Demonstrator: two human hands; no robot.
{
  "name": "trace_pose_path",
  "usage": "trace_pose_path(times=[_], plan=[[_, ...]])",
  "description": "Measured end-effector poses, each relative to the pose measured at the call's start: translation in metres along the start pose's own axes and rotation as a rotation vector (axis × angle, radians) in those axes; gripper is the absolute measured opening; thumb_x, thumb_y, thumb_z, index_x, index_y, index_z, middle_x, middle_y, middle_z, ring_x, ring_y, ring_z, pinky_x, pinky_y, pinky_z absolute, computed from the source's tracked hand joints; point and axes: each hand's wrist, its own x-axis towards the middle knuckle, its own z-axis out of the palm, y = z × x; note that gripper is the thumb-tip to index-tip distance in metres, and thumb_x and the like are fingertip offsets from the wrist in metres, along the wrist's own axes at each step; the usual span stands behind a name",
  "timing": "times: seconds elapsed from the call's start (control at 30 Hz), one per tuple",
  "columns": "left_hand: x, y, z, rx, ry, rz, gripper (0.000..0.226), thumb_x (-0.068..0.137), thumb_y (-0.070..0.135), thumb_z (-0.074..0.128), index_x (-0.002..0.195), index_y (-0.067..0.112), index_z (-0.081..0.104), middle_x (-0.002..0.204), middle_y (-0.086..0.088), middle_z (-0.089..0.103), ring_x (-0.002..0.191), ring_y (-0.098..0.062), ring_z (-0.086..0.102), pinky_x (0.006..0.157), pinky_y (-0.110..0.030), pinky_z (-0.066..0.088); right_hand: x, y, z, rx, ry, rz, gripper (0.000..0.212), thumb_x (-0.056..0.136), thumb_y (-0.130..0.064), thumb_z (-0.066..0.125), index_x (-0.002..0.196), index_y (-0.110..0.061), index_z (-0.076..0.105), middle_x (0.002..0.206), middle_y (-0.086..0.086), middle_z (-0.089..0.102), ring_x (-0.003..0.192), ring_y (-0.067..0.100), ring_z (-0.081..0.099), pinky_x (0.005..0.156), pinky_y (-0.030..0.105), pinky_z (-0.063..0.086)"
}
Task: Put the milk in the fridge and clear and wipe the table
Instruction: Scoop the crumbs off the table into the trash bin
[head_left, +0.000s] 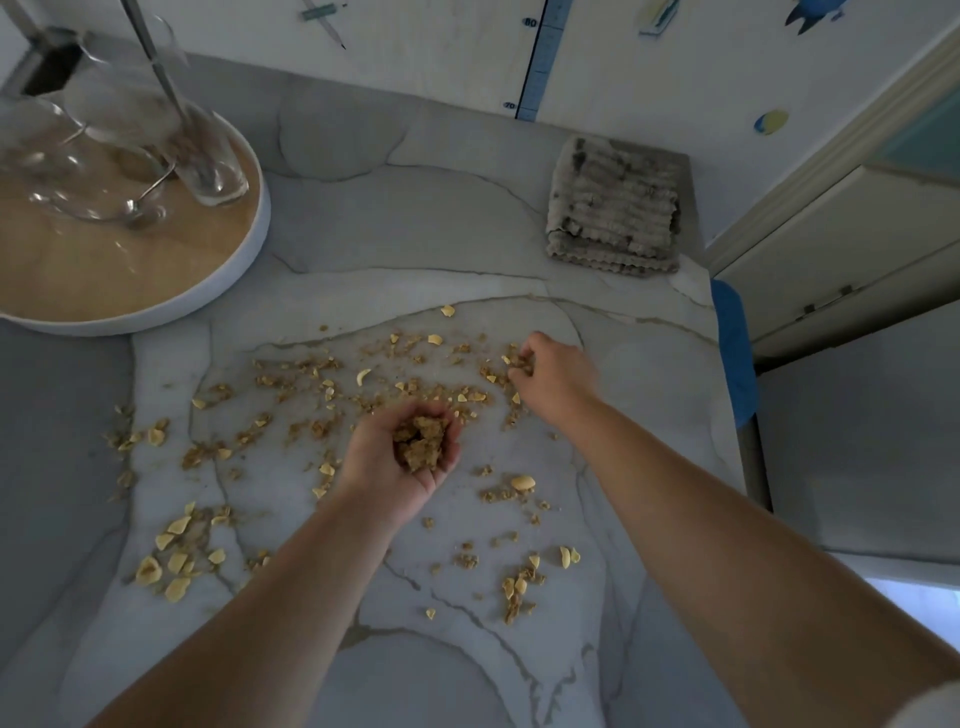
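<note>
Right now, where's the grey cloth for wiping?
In the head view the folded grey cloth lies at the far right corner of the table, near the wall, beyond the right hand and the scattered crumbs.

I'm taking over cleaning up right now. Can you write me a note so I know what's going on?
Left grip: cupped palm up, holds a pile of crumbs.
Right grip: pinches more crumbs at the spill's far right.
Table: crumbs and flakes scattered over the near half.
Cloth: folded, far right corner, untouched.
Tray: far left, holds glasses.
Milk: not in view.
Done: some crumbs gathered.
Left: gather the rest, clear the tray, wipe the table.
</note>
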Motion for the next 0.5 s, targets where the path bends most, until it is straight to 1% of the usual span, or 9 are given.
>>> trace_pose_path(times=[0.1,0.17,0.23,0.3,0.37,0.4,0.43,0.5], plan=[[0.000,0.000,-0.006,-0.013,0.014,-0.008,0.034,0.093,0.017,0.042,0.068,0.002,0.060,0.064,-0.013,0.061,0.056,-0.022,0.061,0.053,-0.026,0.054,0.002,-0.001,0.002,0.013,0.018,0.012,0.017,0.090,-0.029,0.052,0.102,-0.018,0.056,0.093,0.000,0.064,0.087,0.021,0.059,0.066,0.028,0.044],[0.000,-0.001,-0.010,0.001,0.036,-0.004,0.032,0.093,0.017,0.042,0.070,0.002,0.060,0.064,-0.012,0.062,0.060,-0.023,0.060,0.052,-0.027,0.054,0.001,-0.001,0.004,0.090,0.025,0.046,0.009,0.088,-0.026,0.053,0.088,-0.018,0.056,0.082,-0.002,0.060,0.080,0.019,0.057,0.065,0.029,0.044],[-0.001,0.001,-0.010,-0.011,0.035,0.006,0.031,0.092,0.016,0.042,0.070,0.002,0.059,0.063,-0.013,0.062,0.061,-0.023,0.059,0.053,-0.027,0.054,0.000,0.000,0.004,0.242,0.046,0.097,0.014,0.085,-0.022,0.054,0.072,-0.019,0.051,0.070,-0.006,0.055,0.068,0.014,0.053,0.056,0.025,0.041],[-0.002,0.003,-0.009,-0.035,0.023,0.013,0.032,0.092,0.014,0.042,0.069,0.001,0.058,0.062,-0.013,0.061,0.059,-0.023,0.059,0.054,-0.027,0.054,-0.005,-0.002,-0.002,0.522,0.018,0.192,0.019,0.084,-0.020,0.057,0.066,-0.018,0.051,0.062,-0.006,0.053,0.056,0.010,0.049,0.048,0.021,0.037],[-0.007,0.001,-0.010,-0.045,0.018,0.020,0.034,0.091,0.013,0.043,0.065,0.000,0.060,0.062,-0.013,0.061,0.056,-0.023,0.060,0.054,-0.027,0.054,-0.021,-0.004,-0.007,0.953,-0.076,0.342,0.020,0.085,-0.018,0.057,0.065,-0.014,0.052,0.059,0.000,0.052,0.044,0.010,0.046,0.042,0.019,0.035],[-0.007,0.000,-0.011,-0.040,0.007,0.030,0.036,0.091,0.013,0.043,0.063,0.000,0.061,0.062,-0.013,0.061,0.055,-0.023,0.060,0.054,-0.026,0.054,-0.030,-0.004,-0.010,1.180,-0.130,0.408,0.021,0.086,-0.016,0.054,0.066,-0.013,0.053,0.059,0.002,0.052,0.040,0.010,0.045,0.040,0.018,0.033],[-0.009,-0.002,-0.011,-0.022,-0.004,0.041,0.036,0.091,0.013,0.043,0.063,0.001,0.061,0.062,-0.012,0.061,0.055,-0.022,0.060,0.054,-0.026,0.053,-0.041,-0.003,-0.011,1.376,-0.178,0.449,0.021,0.088,-0.015,0.049,0.067,-0.011,0.052,0.059,0.004,0.052,0.039,0.011,0.045,0.038,0.017,0.032],[-0.016,-0.007,-0.016,0.028,-0.014,0.059,0.032,0.092,0.015,0.042,0.068,0.001,0.060,0.064,-0.012,0.061,0.056,-0.022,0.059,0.055,-0.026,0.053,-0.070,0.002,-0.012,1.645,-0.251,0.464,0.020,0.085,-0.013,0.041,0.069,-0.009,0.052,0.060,0.005,0.055,0.042,0.013,0.048,0.039,0.016,0.033]])
